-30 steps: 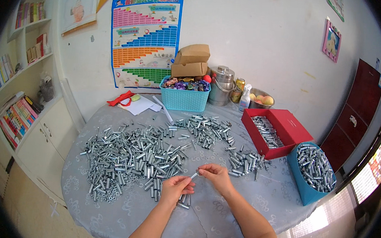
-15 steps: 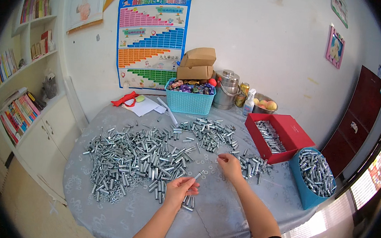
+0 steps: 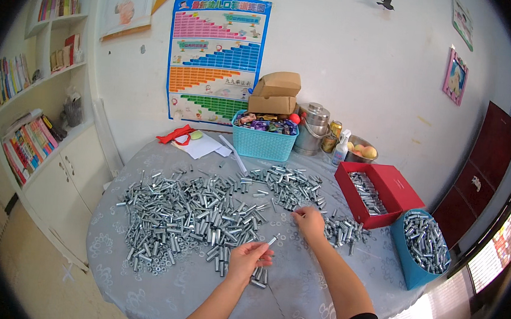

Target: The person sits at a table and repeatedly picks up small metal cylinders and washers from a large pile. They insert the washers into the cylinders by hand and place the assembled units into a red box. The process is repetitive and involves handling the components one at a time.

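Our left hand pinches metal sleeve; right hand (fingers curled, grip unclear) touches small loose pile.

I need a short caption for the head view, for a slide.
Left hand holds a small metal sleeve; right hand reaches into metal parts on the round table.

White wall with colourful poster, bookshelves left, dark red cabinet right
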